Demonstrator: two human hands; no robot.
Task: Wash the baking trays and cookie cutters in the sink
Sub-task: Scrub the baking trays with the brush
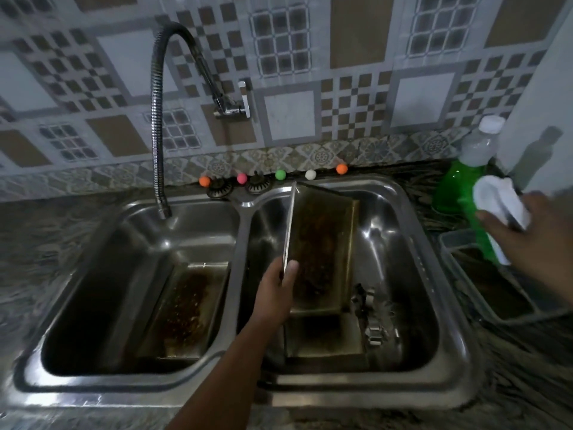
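Two rectangular metal baking trays with brown baked-on residue are in the double stainless steel sink (412,212), and both look still dirty. One dirty tray (322,252) stands tilted on its edge in the right basin, its stained inside facing right. The left hand (276,290) holds it by the near corner of the upper rim, with the thumb curled over the rim and the other fingers behind it. The second dirty tray (186,308) lies at a slope in the left basin, leaning on the basin wall, and nobody touches it. Some small shiny metal pieces (372,324), probably the cookie cutters, lie at the bottom of the right basin just beside the held tray; they are too blurred to tell their shape.

The right hand (527,231) is over the counter at the right of the sink. Its fingers are curled round a tall green bottle of dish liquid with a white cap (465,187), together with a white cloth or sponge (499,197) pressed against the bottle.

No water seems to run from the flexible metal tap hose (156,119), which hangs over the left basin, and I see no foam. My judgement is that the washing is only at its start: soap is being fetched, and scrubbing and rinsing of both trays and the cutters are all left to do.

A clear plastic container (483,283) stands on the dark patterned counter near the right hand.
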